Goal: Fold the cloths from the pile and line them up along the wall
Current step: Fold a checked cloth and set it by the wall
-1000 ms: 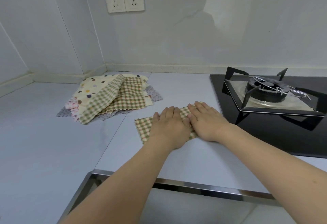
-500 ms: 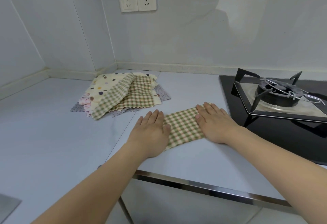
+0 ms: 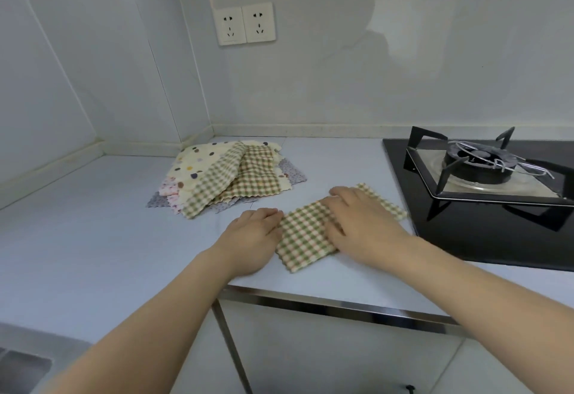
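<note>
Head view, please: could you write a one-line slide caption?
Both hands, left and right, work a green checked cloth on the counter beside the unfolded pile.

Green-checked cloth [image 3: 306, 238], dotted cream pile [image 3: 223, 173], black hob [image 3: 484, 207].

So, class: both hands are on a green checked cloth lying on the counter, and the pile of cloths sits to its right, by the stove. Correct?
Not quite. The head view shows the pile left of the checked cloth, in the corner; the stove is on the right.
</note>
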Demonstrator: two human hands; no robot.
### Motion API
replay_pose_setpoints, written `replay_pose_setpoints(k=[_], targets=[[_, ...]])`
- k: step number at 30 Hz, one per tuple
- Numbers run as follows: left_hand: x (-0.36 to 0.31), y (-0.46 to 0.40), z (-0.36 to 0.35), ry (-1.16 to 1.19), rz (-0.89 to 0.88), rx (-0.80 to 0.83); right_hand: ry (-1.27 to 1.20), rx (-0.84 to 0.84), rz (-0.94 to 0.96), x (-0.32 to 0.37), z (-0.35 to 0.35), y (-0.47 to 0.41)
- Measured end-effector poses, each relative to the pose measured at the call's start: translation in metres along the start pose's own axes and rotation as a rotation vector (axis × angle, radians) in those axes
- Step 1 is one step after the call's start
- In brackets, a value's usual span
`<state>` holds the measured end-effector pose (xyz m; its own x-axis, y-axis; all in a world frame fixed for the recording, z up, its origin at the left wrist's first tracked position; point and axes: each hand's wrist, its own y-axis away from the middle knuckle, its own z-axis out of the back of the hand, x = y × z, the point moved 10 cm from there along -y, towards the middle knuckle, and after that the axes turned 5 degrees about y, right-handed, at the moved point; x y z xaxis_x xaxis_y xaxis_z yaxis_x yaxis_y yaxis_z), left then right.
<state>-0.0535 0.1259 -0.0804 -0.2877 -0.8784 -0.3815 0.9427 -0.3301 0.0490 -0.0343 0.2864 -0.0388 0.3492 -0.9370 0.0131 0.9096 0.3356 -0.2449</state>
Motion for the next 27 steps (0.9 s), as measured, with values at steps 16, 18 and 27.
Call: replay_pose_setpoints(k=[16,18,27], targets=[[-0.005,0.095,0.022,0.176,-0.089,0.030,-0.284,-0.064,0.183,0.064,0.020,0.079],[-0.009,0.098,0.027,0.309,-0.108,-0.047,-0.394,-0.017,0.100,0.048,0.020,0.078],[-0.021,0.091,0.026,0.542,-0.097,-0.122,-0.613,0.002,-0.158,0.001,0.019,0.085]])
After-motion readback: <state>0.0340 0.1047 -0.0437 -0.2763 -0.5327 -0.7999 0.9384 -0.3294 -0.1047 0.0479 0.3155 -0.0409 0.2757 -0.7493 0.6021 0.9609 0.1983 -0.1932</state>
